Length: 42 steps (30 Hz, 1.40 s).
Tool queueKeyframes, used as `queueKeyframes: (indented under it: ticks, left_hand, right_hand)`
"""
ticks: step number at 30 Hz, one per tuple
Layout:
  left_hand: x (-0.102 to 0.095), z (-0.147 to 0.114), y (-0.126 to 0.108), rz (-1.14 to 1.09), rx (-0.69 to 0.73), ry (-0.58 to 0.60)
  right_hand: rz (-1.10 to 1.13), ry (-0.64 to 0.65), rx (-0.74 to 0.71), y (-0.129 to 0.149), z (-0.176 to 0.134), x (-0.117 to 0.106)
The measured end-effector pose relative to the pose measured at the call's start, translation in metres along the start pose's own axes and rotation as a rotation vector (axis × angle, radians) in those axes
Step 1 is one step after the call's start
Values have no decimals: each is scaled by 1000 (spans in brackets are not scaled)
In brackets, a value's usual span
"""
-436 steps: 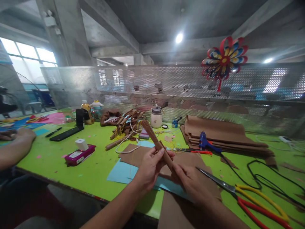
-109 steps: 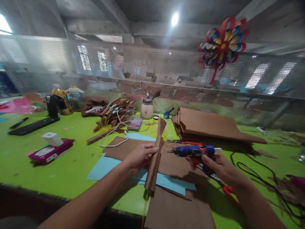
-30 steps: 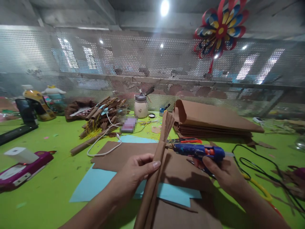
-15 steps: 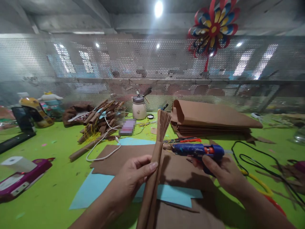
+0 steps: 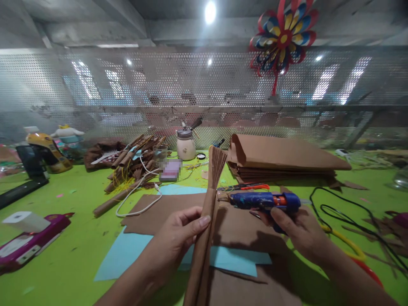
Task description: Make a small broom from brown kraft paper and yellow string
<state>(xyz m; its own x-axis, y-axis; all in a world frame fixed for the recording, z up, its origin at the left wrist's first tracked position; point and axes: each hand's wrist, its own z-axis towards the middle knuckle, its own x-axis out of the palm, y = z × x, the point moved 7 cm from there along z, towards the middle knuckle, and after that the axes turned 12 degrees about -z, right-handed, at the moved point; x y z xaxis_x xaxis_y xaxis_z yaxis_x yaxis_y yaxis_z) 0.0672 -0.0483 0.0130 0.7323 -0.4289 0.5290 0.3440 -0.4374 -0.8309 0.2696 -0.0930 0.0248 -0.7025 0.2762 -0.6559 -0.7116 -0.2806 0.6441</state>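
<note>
Between the thumb and fingers of my left hand (image 5: 185,229) is a folded strip of brown paper (image 5: 208,212), held upright, its pleated top fanned out. My right hand (image 5: 296,229) is wrapped round a blue hot glue gun (image 5: 258,199) with an orange part on its body. The gun points left, and its nozzle is at the paper's edge just below the fan; whether they touch I cannot tell. Under my hands lie flat brown paper (image 5: 242,225) and light blue sheets (image 5: 124,255).
Rolled brown paper pieces (image 5: 127,161) with yellow string are heaped at the back left, near a white cable (image 5: 137,209). A stack of brown paper (image 5: 287,155) sits back right. A purple power strip (image 5: 47,227) is at left; a black cord (image 5: 338,212) loops at right.
The view has shifted very slightly. Both hands keep their grip, and the glue gun's nozzle stays beside the paper's edge.
</note>
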Motion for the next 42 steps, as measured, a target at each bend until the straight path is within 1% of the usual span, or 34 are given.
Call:
queueKeyframes:
  ticks: [3, 7, 11, 17, 20, 23, 28, 30, 33, 37, 40, 42]
  left_hand:
    - [0, -1, 1, -3, 4, 8]
    - [-2, 0, 1, 1, 2, 21]
    - [-4, 2, 1, 27, -20, 56]
    - [-4, 2, 3, 25, -51, 74]
    - [-3, 2, 3, 24, -51, 79]
    - [-4, 3, 3, 20, -44, 64]
    - [-5, 3, 2, -3, -52, 35]
    - [-5, 3, 1, -8, -46, 30]
    - [-5, 3, 0, -5, -37, 28]
    - [-5, 2, 2, 0, -49, 28]
    - [-6, 3, 3, 8, -55, 26]
    - [-6, 3, 3, 9, -47, 26]
  right_hand:
    - [-38, -23, 6, 1, 1, -1]
    - [-32, 33, -25, 6, 0, 1]
    - [-16, 56, -19, 9, -3, 1]
    - [17, -15, 14, 5, -2, -2]
    - [-1, -20, -5, 5, -2, -1]
    - [-29, 12, -21, 7, -3, 0]
    - [9, 123, -66, 16, -4, 5]
    - [17, 132, -77, 18, -3, 5]
    - [5, 77, -48, 11, -1, 4]
    - [-27, -27, -21, 1, 3, 1]
    - [-68, -24, -45, 3, 4, 3]
    - [-74, 5, -53, 7, 4, 5]
